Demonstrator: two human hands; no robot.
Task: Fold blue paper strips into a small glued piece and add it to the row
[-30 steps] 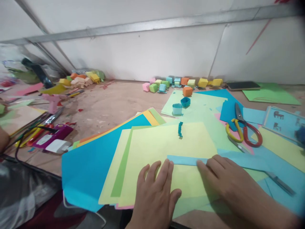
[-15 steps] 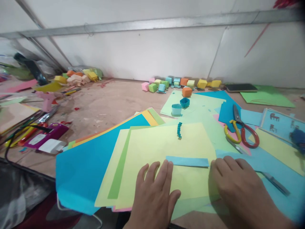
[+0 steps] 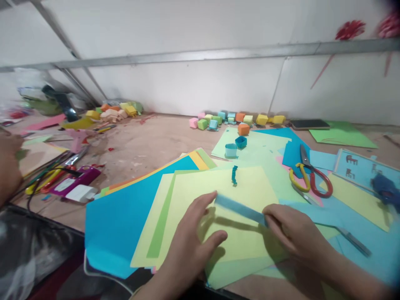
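Observation:
A blue paper strip (image 3: 239, 207) is lifted at a slant over the pale yellow sheets (image 3: 193, 233). My right hand (image 3: 293, 231) pinches its right end between thumb and fingers. At the strip's other end is my left hand (image 3: 193, 237), its thumb spread away from the fingers; whether a fingertip touches the strip I cannot tell. Just beyond lies a small folded teal paper piece (image 3: 234, 175). Farther back stand a light blue paper box (image 3: 231, 150) and a teal paper box (image 3: 241, 142), both open-topped.
Scissors (image 3: 315, 179) and a utility knife (image 3: 353, 241) lie on the right among coloured sheets. Small paper cubes (image 3: 213, 124) line the wall. At left are a purple device (image 3: 73, 181), a white charger (image 3: 81, 193), a pink glue gun (image 3: 76, 139) and another person's hand (image 3: 9, 162).
The blue strip has come up off the yellow sheet, its right end now in my right hand. My left hand has lifted and opened. Another person's hand has entered at left.

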